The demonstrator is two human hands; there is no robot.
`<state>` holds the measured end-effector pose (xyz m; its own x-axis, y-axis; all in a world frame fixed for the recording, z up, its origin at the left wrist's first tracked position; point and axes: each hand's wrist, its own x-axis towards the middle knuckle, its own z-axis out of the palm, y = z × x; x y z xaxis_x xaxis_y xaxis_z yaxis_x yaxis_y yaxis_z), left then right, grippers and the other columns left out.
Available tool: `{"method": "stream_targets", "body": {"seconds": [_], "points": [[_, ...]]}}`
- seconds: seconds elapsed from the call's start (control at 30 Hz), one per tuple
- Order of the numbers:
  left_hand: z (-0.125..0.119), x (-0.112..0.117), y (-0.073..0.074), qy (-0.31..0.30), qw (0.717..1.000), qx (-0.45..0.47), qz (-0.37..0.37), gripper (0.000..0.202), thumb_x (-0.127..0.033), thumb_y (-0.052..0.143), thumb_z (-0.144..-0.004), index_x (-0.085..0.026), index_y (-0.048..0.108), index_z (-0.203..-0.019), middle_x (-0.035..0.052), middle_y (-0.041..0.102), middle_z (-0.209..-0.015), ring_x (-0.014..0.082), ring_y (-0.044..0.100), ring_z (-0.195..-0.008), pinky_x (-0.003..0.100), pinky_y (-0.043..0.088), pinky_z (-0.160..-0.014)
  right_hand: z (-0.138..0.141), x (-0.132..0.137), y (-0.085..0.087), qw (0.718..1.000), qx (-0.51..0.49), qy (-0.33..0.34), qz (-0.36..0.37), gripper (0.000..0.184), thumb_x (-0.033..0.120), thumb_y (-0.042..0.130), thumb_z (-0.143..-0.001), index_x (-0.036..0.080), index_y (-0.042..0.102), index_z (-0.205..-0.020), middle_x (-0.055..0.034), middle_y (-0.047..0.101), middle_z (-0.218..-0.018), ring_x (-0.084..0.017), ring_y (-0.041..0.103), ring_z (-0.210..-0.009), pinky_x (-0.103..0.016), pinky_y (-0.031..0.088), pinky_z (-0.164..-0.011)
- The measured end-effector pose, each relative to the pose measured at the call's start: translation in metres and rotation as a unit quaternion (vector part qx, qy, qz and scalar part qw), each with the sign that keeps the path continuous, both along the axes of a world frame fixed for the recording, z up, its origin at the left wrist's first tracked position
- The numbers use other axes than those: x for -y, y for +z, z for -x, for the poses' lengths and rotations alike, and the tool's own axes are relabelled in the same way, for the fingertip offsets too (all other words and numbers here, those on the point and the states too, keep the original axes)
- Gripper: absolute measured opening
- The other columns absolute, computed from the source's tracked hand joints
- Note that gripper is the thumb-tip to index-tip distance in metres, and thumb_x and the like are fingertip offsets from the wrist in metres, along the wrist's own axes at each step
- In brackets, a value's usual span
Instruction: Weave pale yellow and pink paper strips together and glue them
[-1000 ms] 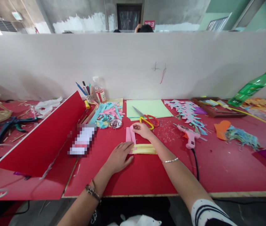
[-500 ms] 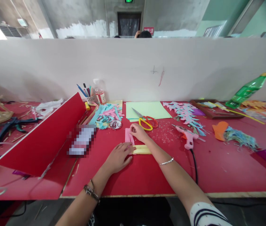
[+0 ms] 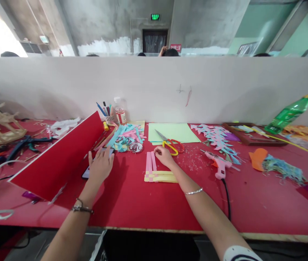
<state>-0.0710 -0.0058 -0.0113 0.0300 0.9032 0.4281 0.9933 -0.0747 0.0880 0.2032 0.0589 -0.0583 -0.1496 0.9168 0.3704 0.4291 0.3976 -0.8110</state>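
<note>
Two pink paper strips (image 3: 149, 161) stand upright, side by side, crossing over and under two yellow paper strips (image 3: 164, 179) at their lower left end. My right hand (image 3: 163, 157) has its fingers pinched at the top of the right-hand pink strip; the fingertips partly hide that end. The forearm covers the right end of the yellow strips. Over the phone (image 3: 85, 174) is my left hand (image 3: 101, 166), fingers spread; whether it touches the screen I cannot tell. Scissors (image 3: 167, 140) with yellow and red handles lie just beyond my right hand, on pale green paper sheets (image 3: 179, 131).
A pink glue gun (image 3: 219, 163) with a black cord lies at right. Cut paper scraps (image 3: 128, 135) pile up near a bottle (image 3: 120, 113). A red board (image 3: 61, 159) leans at left. Farther right are a wooden tray (image 3: 272, 141) and a tilted green bottle (image 3: 288, 114).
My left hand has left the paper strips and moved left over the phone, uncovering the woven corner. My right hand stays at the pink strip's top. The view has tipped up slightly.
</note>
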Motion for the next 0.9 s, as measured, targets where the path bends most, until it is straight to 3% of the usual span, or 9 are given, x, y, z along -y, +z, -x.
{"method": "stream_targets", "body": {"seconds": [0.1,0.27,0.4,0.5,0.6,0.73,0.9], "points": [[0.018,-0.011,0.004,-0.024,0.997,-0.004,0.071,0.044,-0.033,0.026,-0.088,-0.016,0.043,-0.124,0.0154,0.06,-0.113,0.0278,0.049,-0.111,0.061,0.007,-0.101,-0.001,0.0,-0.001,1.0,-0.01,0.003,-0.008,0.006,0.017,0.046,-0.063,0.018,0.052,-0.062,0.0002,0.057,-0.066,-0.013,0.052,-0.06,-0.027,0.044,-0.06],[0.012,-0.004,0.019,-0.035,0.998,0.058,-0.009,0.042,-0.032,0.021,-0.089,-0.02,0.041,-0.124,0.0107,0.051,-0.124,0.024,0.043,-0.117,0.051,0.018,-0.103,-0.003,0.001,0.003,0.999,-0.036,-0.001,-0.018,0.006,0.021,0.051,-0.065,0.017,0.055,-0.066,-0.0016,0.059,-0.068,-0.014,0.055,-0.062,-0.028,0.046,-0.061],[-0.014,0.014,0.016,-0.205,0.974,0.098,0.024,0.042,-0.037,0.033,-0.087,-0.017,0.041,-0.122,0.0102,0.049,-0.121,0.021,0.042,-0.115,0.036,0.033,-0.099,-0.007,0.006,0.017,0.998,-0.048,-0.016,-0.031,0.011,0.026,0.052,-0.07,0.017,0.058,-0.071,-0.0041,0.062,-0.073,-0.015,0.057,-0.066,-0.03,0.047,-0.064],[-0.039,0.022,0.006,-0.327,0.935,0.088,0.106,0.05,-0.04,0.047,-0.081,-0.021,0.037,-0.126,0.0083,0.043,-0.127,0.0213,0.039,-0.118,0.035,0.033,-0.1,-0.013,0.018,0.031,0.999,-0.029,-0.003,-0.042,0.011,0.027,0.055,-0.071,0.017,0.06,-0.071,-0.0043,0.062,-0.073,-0.016,0.056,-0.066,-0.029,0.046,-0.062],[-0.061,0.019,-0.004,-0.391,0.906,0.068,0.149,0.059,-0.044,0.056,-0.074,-0.022,0.038,-0.125,0.0088,0.042,-0.127,0.0238,0.039,-0.117,0.036,0.036,-0.097,-0.021,0.035,0.043,0.998,0.008,0.023,-0.05,0.008,0.024,0.056,-0.071,0.018,0.061,-0.067,-0.0026,0.059,-0.068,-0.015,0.054,-0.063,-0.028,0.044,-0.061],[-0.078,0.009,-0.013,-0.424,0.889,0.041,0.168,0.06,-0.052,0.057,-0.071,-0.019,0.044,-0.119,0.0098,0.049,-0.114,0.0244,0.047,-0.105,0.036,0.04,-0.088,-0.029,0.057,0.049,0.997,0.049,0.048,-0.046,0.008,0.019,0.054,-0.072,0.019,0.059,-0.066,-0.002,0.058,-0.07,-0.014,0.054,-0.065,-0.028,0.044,-0.061],[-0.086,0.002,-0.017,-0.421,0.891,0.014,0.168,0.05,-0.053,0.052,-0.074,-0.019,0.051,-0.111,0.0082,0.053,-0.103,0.0227,0.051,-0.094,0.033,0.043,-0.079,-0.029,0.071,0.05,0.994,0.082,0.071,-0.028,0.011,0.014,0.053,-0.072,0.019,0.057,-0.063,-0.0003,0.058,-0.067,-0.013,0.053,-0.062,-0.025,0.042,-0.059]]}}
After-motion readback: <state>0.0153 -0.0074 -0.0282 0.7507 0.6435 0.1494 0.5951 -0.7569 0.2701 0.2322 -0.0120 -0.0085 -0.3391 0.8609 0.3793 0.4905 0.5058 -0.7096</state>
